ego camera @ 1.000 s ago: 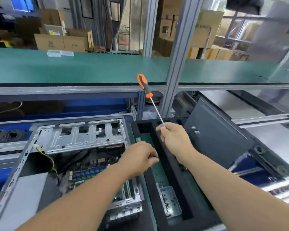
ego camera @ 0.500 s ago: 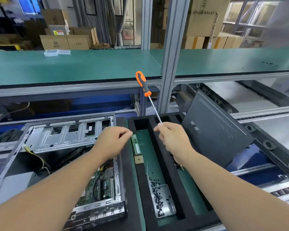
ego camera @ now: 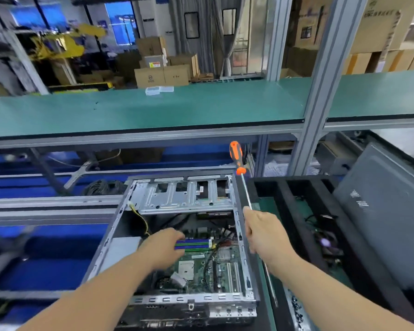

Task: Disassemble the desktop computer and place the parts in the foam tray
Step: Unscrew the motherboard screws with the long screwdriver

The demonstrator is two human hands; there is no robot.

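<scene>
Our left hand (ego camera: 164, 247) is down inside the open computer case (ego camera: 120, 225), fingers curled over the left end of the blue and green memory slots (ego camera: 194, 244); whether they actually grip anything we cannot tell, the fingertips are hidden from us. Below those slots lies the green motherboard (ego camera: 215, 271), and toward the case's far edge sits the silver drive cage (ego camera: 184, 197), with a yellow wire (ego camera: 141, 218) trailing down from its left corner.

Our right hand (ego camera: 265, 235) hovers over the case's right edge, fingers closed round the metal shaft of the screwdriver (ego camera: 237, 158), whose orange handle points up and away from us.

Just beside the case, to its right, is the black foam tray (ego camera: 289, 211). Green circuit boards (ego camera: 304, 211) lie in its compartments, and a scatter of small dark screws (ego camera: 296, 309) shows at its near edge. A grey side panel (ego camera: 387, 211) leans against the tray's right edge. Beyond it all runs the green shelf (ego camera: 153, 111).
</scene>
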